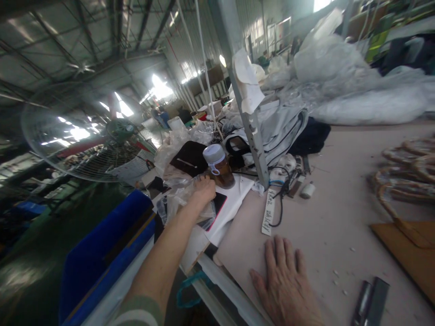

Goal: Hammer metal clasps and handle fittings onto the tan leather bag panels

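Note:
My left hand reaches out to the work surface's far left corner. Its fingers are bent closed on a crumpled clear plastic bag. Just right of those fingers stands a brown drink bottle with a pale lid and a carry loop. A dark flat item with a pink edge lies partly under the bag and wrist, on white paper. My right hand rests flat on the pinkish tabletop, fingers spread, holding nothing. Ahead of it lies a white tag with handwriting.
A metal post rises from the table behind the bottle. Cords and a small white cylinder lie beside it. Dark metal tools, a brown board and coiled tubes are on the right. A blue bin and large fan stand left.

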Demonstrator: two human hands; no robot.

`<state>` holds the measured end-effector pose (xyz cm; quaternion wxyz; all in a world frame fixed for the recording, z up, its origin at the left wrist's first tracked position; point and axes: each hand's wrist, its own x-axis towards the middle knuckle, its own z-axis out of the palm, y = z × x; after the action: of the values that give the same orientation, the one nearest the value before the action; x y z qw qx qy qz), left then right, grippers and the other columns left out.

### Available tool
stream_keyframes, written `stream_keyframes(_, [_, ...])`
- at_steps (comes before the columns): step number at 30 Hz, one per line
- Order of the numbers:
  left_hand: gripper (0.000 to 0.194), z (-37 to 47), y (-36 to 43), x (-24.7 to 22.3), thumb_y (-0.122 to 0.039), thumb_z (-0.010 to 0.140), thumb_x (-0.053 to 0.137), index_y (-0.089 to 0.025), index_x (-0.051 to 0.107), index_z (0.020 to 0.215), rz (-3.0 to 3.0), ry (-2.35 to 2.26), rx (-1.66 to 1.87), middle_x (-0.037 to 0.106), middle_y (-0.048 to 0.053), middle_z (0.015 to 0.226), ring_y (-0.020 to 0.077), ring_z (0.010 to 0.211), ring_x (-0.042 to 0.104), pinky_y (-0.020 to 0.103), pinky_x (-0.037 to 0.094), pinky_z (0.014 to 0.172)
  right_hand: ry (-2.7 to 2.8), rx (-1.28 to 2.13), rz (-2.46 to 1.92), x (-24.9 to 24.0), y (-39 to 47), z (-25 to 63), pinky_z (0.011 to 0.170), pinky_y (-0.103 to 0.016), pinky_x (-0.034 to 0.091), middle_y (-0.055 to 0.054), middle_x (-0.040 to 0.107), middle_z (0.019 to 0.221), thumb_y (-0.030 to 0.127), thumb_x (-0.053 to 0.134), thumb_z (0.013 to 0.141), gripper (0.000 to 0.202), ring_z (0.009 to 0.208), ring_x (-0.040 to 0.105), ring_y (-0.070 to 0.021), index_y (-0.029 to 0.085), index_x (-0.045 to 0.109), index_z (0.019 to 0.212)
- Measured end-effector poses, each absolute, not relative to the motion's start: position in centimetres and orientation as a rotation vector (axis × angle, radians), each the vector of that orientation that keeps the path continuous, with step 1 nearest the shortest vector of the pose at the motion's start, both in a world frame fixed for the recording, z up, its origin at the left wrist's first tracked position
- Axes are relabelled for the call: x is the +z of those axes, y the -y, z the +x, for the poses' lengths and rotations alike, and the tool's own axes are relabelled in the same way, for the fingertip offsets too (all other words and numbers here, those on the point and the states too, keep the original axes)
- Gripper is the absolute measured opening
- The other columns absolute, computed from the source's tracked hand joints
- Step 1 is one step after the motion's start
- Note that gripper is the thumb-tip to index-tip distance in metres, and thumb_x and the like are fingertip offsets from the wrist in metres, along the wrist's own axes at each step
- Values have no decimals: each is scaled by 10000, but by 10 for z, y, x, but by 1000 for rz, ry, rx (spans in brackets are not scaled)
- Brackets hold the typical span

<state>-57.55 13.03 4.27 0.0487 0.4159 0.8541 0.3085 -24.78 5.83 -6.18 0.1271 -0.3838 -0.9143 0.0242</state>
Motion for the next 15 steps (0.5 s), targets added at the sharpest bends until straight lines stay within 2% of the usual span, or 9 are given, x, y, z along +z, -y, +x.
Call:
stream_keyframes(3, [314, -577, -132, 42, 48, 601, 669, -172, 465, 509, 1212, -2568, 1065, 639, 180, 953, 398, 1284, 465, 527, 283, 1157, 2669, 90, -1114, -62, -59, -248, 1191, -662, 140, -288, 410, 1546, 540, 459, 903, 777, 1470, 306, -473, -3, 506, 1457])
stream_keyframes(7, [282, -588, -130, 45, 24, 644, 658, -179, 521, 504, 1065, -2493, 1323, 634, 111, 854, 313, 1159, 571, 405, 400, 1076, 2680, 101, -1124, -59, -59, -249, 1191, -663, 138, -297, 394, 1552, 543, 460, 908, 782, 1470, 301, -480, -5, 498, 1463])
stream_keyframes(11, [158, -596, -127, 55, -72, 748, 651, -191, 628, 648, 787, -2357, 1678, 643, 48, 796, 234, 998, 638, 318, 482, 933, 2673, 72, -1136, -59, -59, -249, 1195, -654, 140, -293, 397, 1552, 545, 478, 895, 796, 1471, 305, -473, -7, 488, 1468])
stream_keyframes(15, [91, -590, -115, 65, -174, 822, 667, -183, 589, 774, 526, -2025, 1918, 670, 18, 769, 170, 786, 690, 322, 538, 840, 2643, 39, -1107, -62, -59, -249, 1193, -657, 140, -301, 407, 1542, 521, 467, 900, 775, 1458, 324, -483, -18, 499, 1456])
